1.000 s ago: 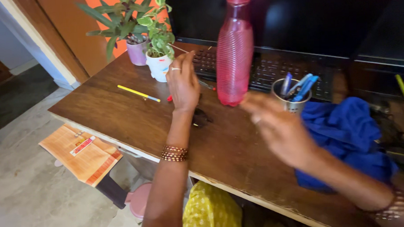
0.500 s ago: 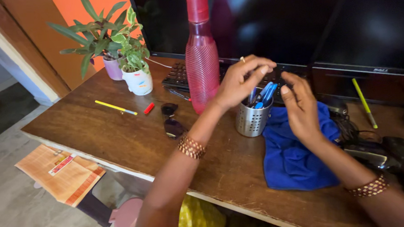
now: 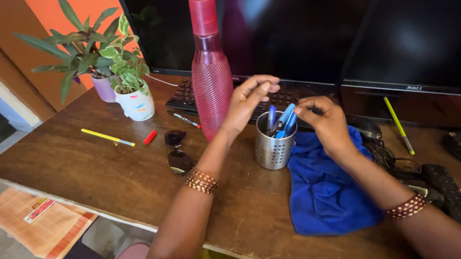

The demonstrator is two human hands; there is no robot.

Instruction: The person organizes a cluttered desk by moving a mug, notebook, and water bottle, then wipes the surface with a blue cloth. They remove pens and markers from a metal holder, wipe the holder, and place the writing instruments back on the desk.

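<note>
A dark wooden desk [image 3: 114, 169] fills our view, with a black monitor [image 3: 288, 30] along its back edge and a keyboard [image 3: 188, 98] below it. Our hands meet over the perforated metal pen cup [image 3: 273, 146], which stands upright between the tall red bottle [image 3: 209, 74] and the blue cloth [image 3: 327, 187]. The blue pens [image 3: 284, 123] in it lean up and to the right, tips toward our right hand [image 3: 325, 123], whose fingers curl narrowly just beside them; we cannot tell whether they grip one. Our left hand [image 3: 247, 101] hovers just above the cup's left rim, fingers pinched together and empty as far as we see. The bottle stands close on the left; the cloth side has more room. Sunglasses [image 3: 177, 152] lie near the left forearm.
</note>
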